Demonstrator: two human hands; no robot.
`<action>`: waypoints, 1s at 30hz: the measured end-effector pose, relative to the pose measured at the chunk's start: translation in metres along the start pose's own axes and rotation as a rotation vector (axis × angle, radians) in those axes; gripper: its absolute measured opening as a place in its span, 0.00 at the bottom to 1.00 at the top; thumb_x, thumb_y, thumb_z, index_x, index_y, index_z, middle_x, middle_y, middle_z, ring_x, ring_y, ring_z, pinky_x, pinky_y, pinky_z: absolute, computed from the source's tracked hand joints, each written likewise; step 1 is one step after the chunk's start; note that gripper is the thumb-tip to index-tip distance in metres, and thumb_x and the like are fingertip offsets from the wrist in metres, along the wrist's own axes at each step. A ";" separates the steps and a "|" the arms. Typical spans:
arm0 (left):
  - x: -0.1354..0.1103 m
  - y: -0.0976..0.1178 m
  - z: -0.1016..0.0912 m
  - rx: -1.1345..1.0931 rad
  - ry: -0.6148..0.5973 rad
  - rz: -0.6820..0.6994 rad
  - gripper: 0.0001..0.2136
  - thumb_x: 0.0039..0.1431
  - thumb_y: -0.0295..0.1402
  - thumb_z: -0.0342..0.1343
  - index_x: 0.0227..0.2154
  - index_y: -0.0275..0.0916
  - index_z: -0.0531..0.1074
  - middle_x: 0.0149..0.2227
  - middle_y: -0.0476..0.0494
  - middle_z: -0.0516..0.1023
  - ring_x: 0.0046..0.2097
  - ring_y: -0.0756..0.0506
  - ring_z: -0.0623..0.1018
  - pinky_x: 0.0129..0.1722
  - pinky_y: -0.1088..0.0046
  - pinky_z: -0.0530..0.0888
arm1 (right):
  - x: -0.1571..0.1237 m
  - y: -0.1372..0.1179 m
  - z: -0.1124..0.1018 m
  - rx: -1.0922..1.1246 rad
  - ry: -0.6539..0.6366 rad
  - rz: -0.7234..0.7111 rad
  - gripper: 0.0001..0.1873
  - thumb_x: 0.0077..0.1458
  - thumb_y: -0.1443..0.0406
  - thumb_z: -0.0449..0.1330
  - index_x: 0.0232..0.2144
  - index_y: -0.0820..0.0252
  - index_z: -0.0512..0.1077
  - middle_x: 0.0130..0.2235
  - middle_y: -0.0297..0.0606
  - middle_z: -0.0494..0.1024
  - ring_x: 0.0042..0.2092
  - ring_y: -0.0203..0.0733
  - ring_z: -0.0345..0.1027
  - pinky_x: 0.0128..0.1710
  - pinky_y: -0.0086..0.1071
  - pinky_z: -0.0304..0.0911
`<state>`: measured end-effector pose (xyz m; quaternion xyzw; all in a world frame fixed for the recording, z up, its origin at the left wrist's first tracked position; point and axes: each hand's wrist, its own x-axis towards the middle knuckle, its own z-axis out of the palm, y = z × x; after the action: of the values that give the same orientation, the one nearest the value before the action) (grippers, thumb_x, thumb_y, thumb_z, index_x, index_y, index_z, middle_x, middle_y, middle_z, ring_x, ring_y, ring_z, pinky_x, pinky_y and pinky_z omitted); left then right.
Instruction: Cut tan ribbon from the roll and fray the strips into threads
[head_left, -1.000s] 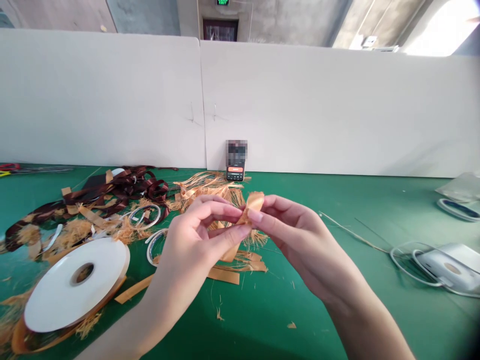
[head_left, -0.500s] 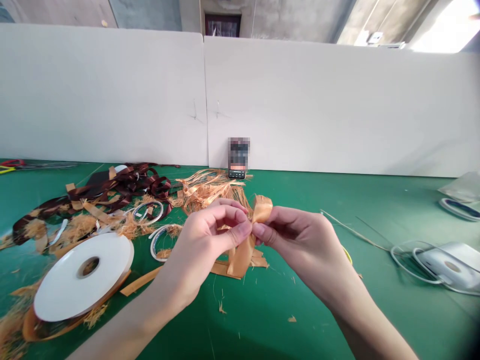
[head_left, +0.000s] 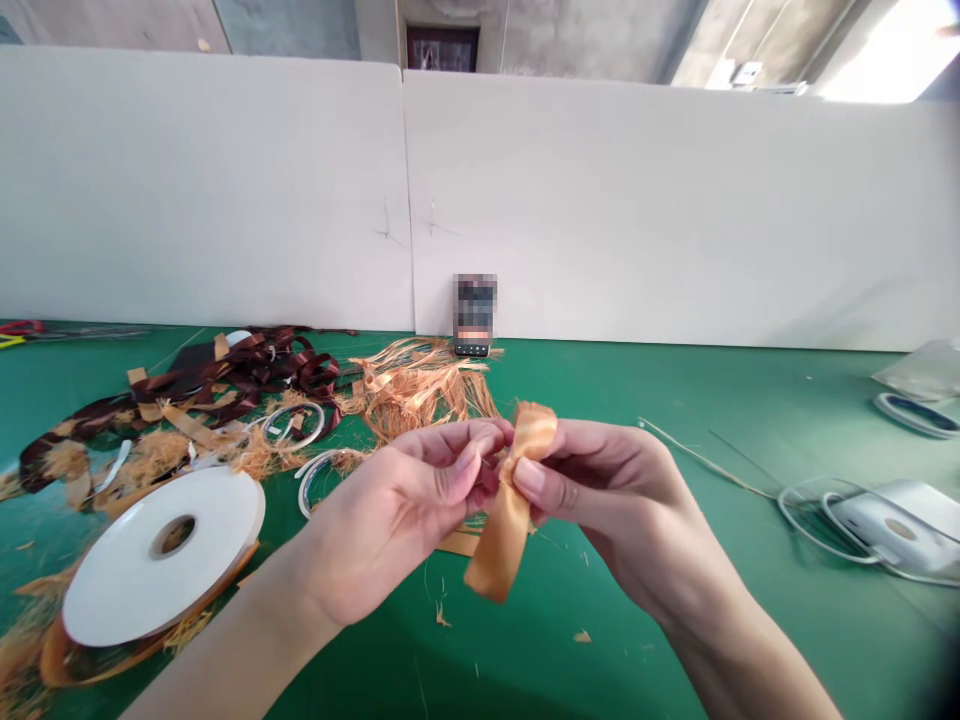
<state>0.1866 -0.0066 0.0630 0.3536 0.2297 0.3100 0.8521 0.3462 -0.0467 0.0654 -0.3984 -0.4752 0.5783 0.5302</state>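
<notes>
Both hands meet above the green table (head_left: pixel 675 620) around a short piece of orange ribbon (head_left: pixel 510 520). My right hand (head_left: pixel 600 480) pinches the ribbon near its looped top with thumb and fingers. My left hand (head_left: pixel 420 490) has its fingertips curled against the same spot from the left. The ribbon's free tail hangs down between the hands, clear of the table.
A white ribbon spool (head_left: pixel 154 560) lies at the left. Behind it are dark brown ribbon (head_left: pixel 247 375), frayed orange ribbon scraps (head_left: pixel 420 385) and small tape rings (head_left: pixel 292 425). A phone (head_left: pixel 475 315) leans on the white partition. A white device with cable (head_left: pixel 892 525) sits at the right.
The ribbon has been lifted off the table scraps and its tail now hangs free. Both hands have shifted slightly right and lower, and the left fingers have curled in tighter.
</notes>
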 end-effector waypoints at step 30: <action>-0.002 0.000 -0.002 0.310 0.240 0.254 0.06 0.55 0.35 0.61 0.27 0.40 0.73 0.32 0.52 0.72 0.34 0.55 0.70 0.35 0.83 0.68 | 0.002 0.009 -0.010 0.053 0.136 -0.065 0.03 0.49 0.65 0.67 0.26 0.57 0.76 0.25 0.29 0.73 0.25 0.25 0.61 0.24 0.19 0.58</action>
<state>0.1839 -0.0068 0.0624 0.4667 0.3281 0.4156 0.7084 0.3534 -0.0438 0.0543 -0.4069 -0.4353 0.5449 0.5900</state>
